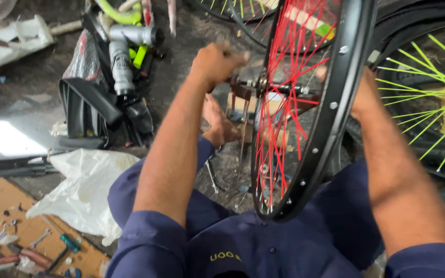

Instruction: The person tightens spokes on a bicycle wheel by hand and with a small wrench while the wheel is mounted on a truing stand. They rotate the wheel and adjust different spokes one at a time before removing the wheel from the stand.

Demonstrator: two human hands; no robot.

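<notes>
A bicycle wheel with a black rim (330,108) and red spokes (284,67) stands upright in front of me, over my lap. My left hand (216,63) is closed in a fist around the left end of the axle (243,82) at the hub. My right hand (362,95) reaches in behind the rim from the right. Its fingers are hidden by the rim and spokes, so I cannot tell its grip. A bare foot (220,126) rests on the ground just below the hub.
A second wheel with bright green spokes (428,98) lies at the right. A silver and green bicycle frame part (122,56) and a black tyre (86,110) sit at upper left. A white plastic bag (86,188) and cardboard with wrenches and a screwdriver (37,247) lie at lower left.
</notes>
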